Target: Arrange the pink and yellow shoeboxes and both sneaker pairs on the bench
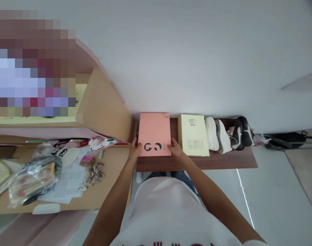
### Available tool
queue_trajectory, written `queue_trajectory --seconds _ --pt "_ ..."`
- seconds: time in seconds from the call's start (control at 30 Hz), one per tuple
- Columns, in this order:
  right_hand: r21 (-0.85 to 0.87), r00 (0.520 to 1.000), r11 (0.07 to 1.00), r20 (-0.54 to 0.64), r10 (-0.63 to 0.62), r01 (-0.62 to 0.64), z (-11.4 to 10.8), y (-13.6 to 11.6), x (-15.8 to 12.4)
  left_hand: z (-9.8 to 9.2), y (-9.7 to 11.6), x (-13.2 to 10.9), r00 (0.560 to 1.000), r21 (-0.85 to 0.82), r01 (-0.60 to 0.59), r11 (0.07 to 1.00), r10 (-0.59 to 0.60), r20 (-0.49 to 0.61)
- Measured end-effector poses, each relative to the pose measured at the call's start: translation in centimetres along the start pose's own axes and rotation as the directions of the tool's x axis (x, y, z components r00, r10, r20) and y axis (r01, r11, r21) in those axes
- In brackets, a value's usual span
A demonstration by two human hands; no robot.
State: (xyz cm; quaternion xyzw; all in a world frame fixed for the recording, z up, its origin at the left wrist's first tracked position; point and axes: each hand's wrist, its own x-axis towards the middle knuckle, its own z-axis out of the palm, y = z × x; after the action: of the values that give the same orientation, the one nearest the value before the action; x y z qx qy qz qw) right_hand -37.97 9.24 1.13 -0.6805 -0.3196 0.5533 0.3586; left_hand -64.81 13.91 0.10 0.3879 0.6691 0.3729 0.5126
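A closed pink box (154,131) with dark printing near its front edge lies on the brown wooden shelf (197,164). My left hand (135,149) grips its left side, and my right hand (175,149) grips its right side, both close to the front corners. Right of the pink box is a pale yellow box (194,135) with printed labels, untouched. White shoes (212,135) stand beside the yellow box, followed by a pair of black shoes (235,134) farther right.
A desk (115,171) at the left holds papers (69,181), a clear plastic bag (34,181) and small items. A tan cabinet side (104,106) rises above it. The wall (197,61) stands behind the shelf. A black bag (286,140) lies at the far right.
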Motion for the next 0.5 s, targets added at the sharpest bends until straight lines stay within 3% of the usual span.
queue_trajectory --seconds 0.1,0.2,0.37,0.5 --pt "0.006 0.994 0.998 -0.093 -0.065 0.066 -1.6 0.3 -1.0 0.5 1.9 -0.2 0.99 0.122 -0.089 0.989 0.101 -0.098" --pt "0.04 0.978 0.988 -0.156 -0.141 0.149 -4.4 0.2 -2.1 2.5 4.1 -1.2 0.965 0.187 -0.227 0.956 0.246 -0.087" --pt "-0.018 0.935 0.976 -0.283 -0.211 0.215 -11.0 -0.1 -3.1 8.8 6.8 -3.9 0.954 0.145 -0.296 0.944 0.287 0.085" --pt "-0.118 0.899 0.98 -0.394 -0.192 0.157 -16.3 0.4 -2.9 14.4 7.1 -6.4 0.937 0.119 -0.28 0.953 0.244 0.252"
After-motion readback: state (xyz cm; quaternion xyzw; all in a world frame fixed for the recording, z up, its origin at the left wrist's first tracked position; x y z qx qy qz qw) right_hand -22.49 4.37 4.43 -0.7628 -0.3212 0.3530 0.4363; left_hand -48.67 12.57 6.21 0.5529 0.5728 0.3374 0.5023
